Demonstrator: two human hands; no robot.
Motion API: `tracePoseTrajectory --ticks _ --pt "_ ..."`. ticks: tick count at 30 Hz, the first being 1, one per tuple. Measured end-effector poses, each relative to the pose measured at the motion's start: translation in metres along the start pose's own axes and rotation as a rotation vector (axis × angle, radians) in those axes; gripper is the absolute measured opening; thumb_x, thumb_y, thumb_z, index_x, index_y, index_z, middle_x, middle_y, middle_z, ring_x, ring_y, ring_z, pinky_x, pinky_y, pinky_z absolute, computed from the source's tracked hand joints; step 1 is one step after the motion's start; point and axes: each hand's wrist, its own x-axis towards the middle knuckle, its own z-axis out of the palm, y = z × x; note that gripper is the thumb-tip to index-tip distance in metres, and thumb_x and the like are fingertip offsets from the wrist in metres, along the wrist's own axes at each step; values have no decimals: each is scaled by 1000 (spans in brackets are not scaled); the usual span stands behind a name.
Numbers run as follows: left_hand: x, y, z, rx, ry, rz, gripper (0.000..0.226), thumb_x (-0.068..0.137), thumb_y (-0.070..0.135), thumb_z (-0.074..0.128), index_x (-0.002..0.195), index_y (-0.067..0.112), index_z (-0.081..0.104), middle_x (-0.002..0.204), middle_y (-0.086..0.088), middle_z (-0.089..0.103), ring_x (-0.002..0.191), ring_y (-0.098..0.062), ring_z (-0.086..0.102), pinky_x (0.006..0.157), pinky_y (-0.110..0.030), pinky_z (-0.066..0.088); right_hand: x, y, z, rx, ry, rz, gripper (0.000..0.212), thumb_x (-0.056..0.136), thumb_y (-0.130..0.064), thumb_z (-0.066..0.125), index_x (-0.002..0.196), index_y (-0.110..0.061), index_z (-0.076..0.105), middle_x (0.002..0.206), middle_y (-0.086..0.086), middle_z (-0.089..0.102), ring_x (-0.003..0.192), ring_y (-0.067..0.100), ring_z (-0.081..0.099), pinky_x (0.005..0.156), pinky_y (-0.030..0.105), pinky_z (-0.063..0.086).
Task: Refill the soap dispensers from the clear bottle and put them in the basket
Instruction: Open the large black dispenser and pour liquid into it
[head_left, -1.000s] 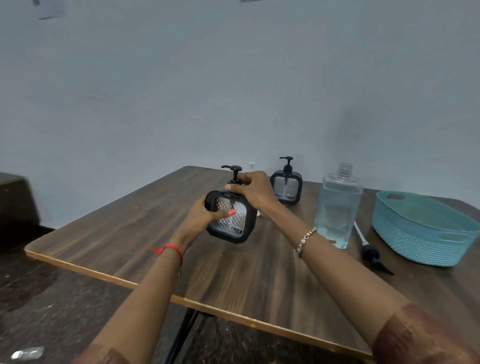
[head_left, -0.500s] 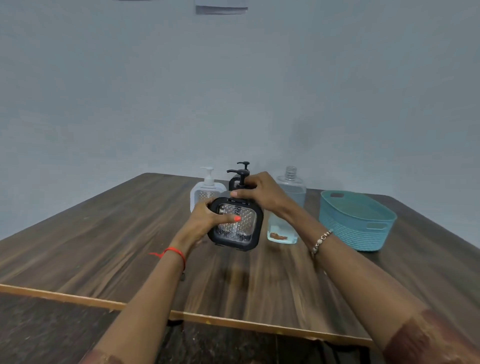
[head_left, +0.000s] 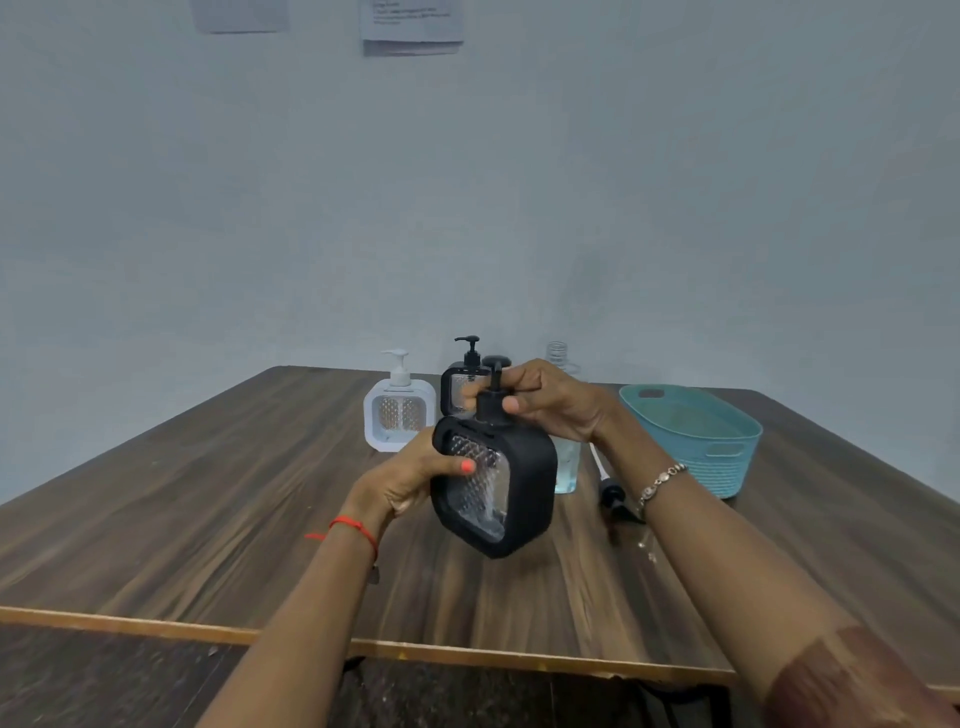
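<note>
I hold a black square soap dispenser (head_left: 519, 493) tilted above the table. My left hand (head_left: 410, 478) grips its left side, thumb across the clear studded window. My right hand (head_left: 550, 402) is closed around its black pump collar at the top. Behind it stand a white dispenser (head_left: 399, 415) and a second black dispenser (head_left: 457, 384), partly hidden by my fingers. The clear bottle (head_left: 563, 467), uncapped, stands behind my right hand, mostly hidden. The teal basket (head_left: 696, 441) sits at the right with nothing in it.
A loose black pump with a white tube (head_left: 608, 486) lies on the wooden table (head_left: 208, 519) between the bottle and the basket. Small droplets lie near my right wrist. The table's front edge runs close below my forearms. Papers hang on the wall behind.
The camera view has swung, bringing the white dispenser into sight. The held black dispenser has tilted and come nearer, and my right hand has shifted from its top onto the pump collar.
</note>
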Motion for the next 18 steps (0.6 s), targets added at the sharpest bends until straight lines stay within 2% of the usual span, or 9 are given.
tracePoseTrajectory --ticks 3,6,9,11,13,15,18 --pt "6 -1 -1 56 208 43 42 57 -1 80 95 10 65 83 -1 74 85 -21 66 75 -26 57 -2 -2 1 -108 270 -28 34 77 -1 67 111 1 62 103 8 70 99 17 65 89 24 50" --pt "14 0 -3 166 367 52 46 59 0 81 102 5 64 94 -9 73 92 -27 67 82 -34 56 4 -1 11 -470 598 1 19 76 -15 73 92 -4 70 83 6 69 76 11 64 75 21 49" --pt "20 0 0 251 443 53 53 55 4 86 101 6 61 97 -12 71 90 -26 69 81 -36 56 11 3 18 -614 759 64 24 68 -28 81 72 -8 68 69 4 66 60 12 60 65 25 50" --pt "22 -2 4 251 493 68 50 54 3 87 97 8 62 93 -10 71 85 -23 69 78 -34 57 12 1 17 -539 819 53 23 67 -19 82 76 -3 68 70 6 67 59 13 62 63 24 52" --pt "23 -2 6 215 526 80 44 55 0 85 91 11 63 88 -7 71 80 -19 69 72 -29 57 12 -2 17 -323 790 -4 23 67 1 77 88 2 68 76 8 68 60 9 66 59 16 53" --pt "23 -2 7 175 531 85 44 55 -1 84 93 9 64 87 -6 71 79 -19 69 70 -27 57 10 -5 15 -41 684 -87 44 69 19 66 110 9 58 86 13 69 69 14 70 65 21 58" --pt "25 0 6 147 543 95 54 54 2 85 104 1 64 96 -12 72 85 -22 70 75 -31 57 9 -4 6 191 641 -148 64 71 25 58 127 -2 44 106 21 66 86 24 69 73 30 59"
